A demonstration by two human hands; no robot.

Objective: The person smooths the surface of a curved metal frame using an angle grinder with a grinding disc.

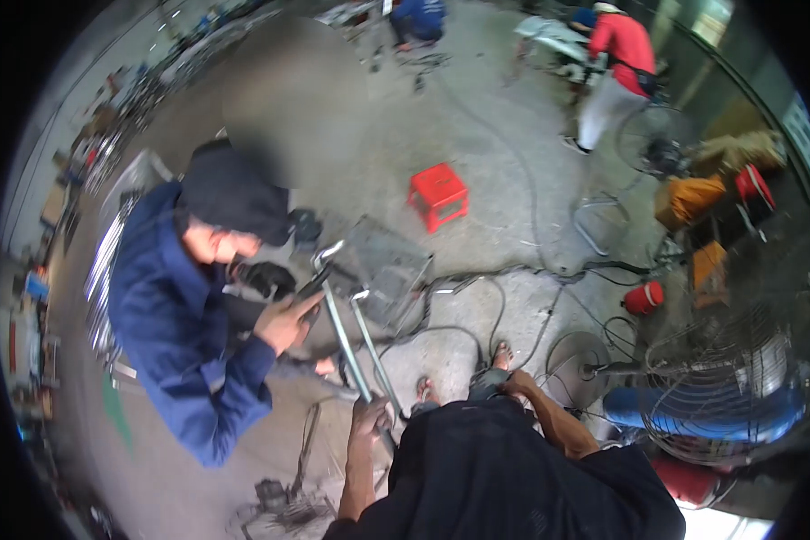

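Observation:
My left hand (369,418) is wrapped round the lower end of a pale metal tube (339,331). A thinner second tube (373,342) runs beside it; whether the two are joined is hard to see. Both slant up and away towards a co-worker in a dark blue jacket (166,297). The co-worker's hand (286,324) is close to the upper part of the tube, with a dark object at the fingers that I cannot make out. My right hand (517,383) is down at my right knee, its fingers too small and partly hidden to read.
A red stool (438,196) stands ahead on the floor. A dark metal plate (382,265) lies beyond the tubes, with thick cables (513,272) across the floor. To the right is a large caged fan (729,387). A person in red (623,58) bends over work farther back.

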